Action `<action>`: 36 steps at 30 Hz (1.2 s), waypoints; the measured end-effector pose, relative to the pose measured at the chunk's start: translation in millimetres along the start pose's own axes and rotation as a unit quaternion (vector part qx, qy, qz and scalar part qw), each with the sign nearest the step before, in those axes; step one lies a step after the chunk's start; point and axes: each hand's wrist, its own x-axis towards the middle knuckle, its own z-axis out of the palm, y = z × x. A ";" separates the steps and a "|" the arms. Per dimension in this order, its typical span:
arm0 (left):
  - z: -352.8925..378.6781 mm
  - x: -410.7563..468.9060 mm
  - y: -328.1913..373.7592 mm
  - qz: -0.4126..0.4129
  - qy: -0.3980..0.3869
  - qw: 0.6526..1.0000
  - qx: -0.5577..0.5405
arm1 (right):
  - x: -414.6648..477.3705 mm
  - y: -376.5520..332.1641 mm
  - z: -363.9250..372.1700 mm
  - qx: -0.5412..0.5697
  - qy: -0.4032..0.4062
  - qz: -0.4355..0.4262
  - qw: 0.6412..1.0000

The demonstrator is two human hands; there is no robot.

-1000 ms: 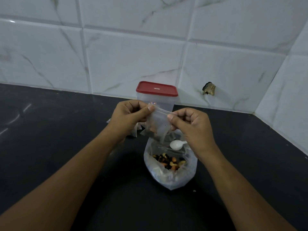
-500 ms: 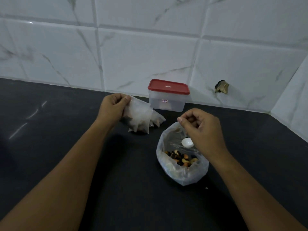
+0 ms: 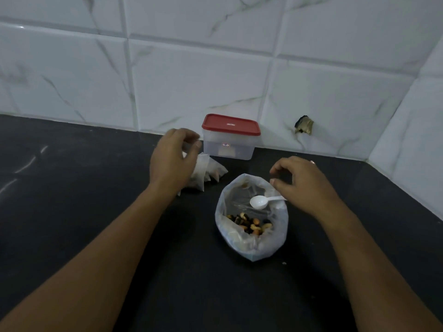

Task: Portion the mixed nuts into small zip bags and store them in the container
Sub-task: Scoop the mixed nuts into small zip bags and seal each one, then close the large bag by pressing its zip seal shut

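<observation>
Head view: the left hand point(image 3: 171, 159) has carried the filled zip bag point(image 3: 200, 172) down onto the pile beside the container point(image 3: 229, 140), fingers still pinching it. Right hand point(image 3: 304, 185), now empty and half-curled, hovers over the spoon point(image 3: 260, 202) in the nut bag point(image 3: 251, 226), probably for another portion.

Surface point(image 3: 96, 236) dark, matt; wall tiles point(image 3: 191, 80) glossy marbled; container point(image 3: 229, 147) clear plastic, red lid point(image 3: 230, 124); spoon point(image 3: 260, 202) white plastic.
</observation>
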 end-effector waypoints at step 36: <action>49.0 -38.1 14.4 -0.031 -0.248 0.956 -0.156 | 53.3 37.7 0.5 0.284 -0.017 0.226 0.932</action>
